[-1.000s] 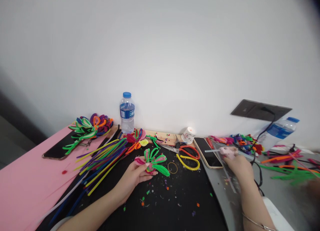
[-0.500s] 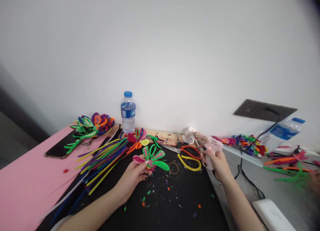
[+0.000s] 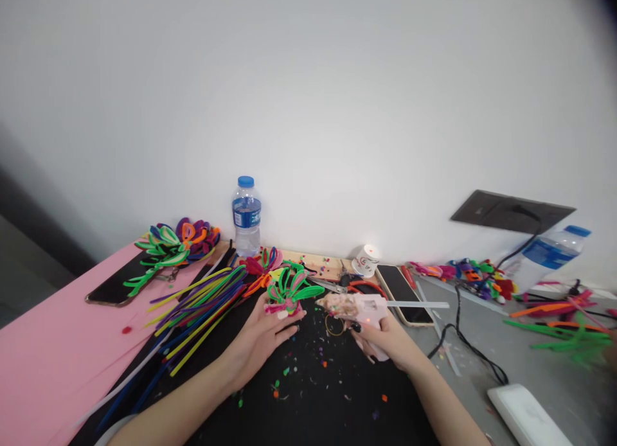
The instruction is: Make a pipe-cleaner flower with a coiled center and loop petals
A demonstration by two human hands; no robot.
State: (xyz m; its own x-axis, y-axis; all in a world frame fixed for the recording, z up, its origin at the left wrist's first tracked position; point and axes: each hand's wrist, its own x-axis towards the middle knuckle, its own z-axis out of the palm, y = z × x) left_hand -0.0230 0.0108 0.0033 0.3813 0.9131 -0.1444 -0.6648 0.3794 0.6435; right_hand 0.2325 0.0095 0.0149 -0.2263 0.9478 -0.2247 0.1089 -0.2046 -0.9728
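A green and pink pipe-cleaner flower (image 3: 289, 292) is held by my left hand (image 3: 272, 327), whose fingers close on its lower side. My right hand (image 3: 385, 340) grips a pale pink glue gun (image 3: 373, 310), a clear glue stick jutting from its rear. The gun's nozzle points left, close to the flower's right petals; whether they touch I cannot tell. Scissors with red handles (image 3: 369, 284) lie partly hidden behind the gun. Left of the flower is a bundle of coloured pipe cleaners (image 3: 207, 311).
A water bottle (image 3: 247, 218) and a paper cup (image 3: 365, 261) stand by the wall. Phones lie left (image 3: 116, 282) and right (image 3: 405, 292). Finished flowers (image 3: 178, 243) sit at left. A black cable (image 3: 477, 356) crosses the right side, near another person's blurred hand.
My right hand has brought the glue gun left, from beside the cup to the flower, uncovering the right phone. The flower in my left hand has tilted and shifted slightly.
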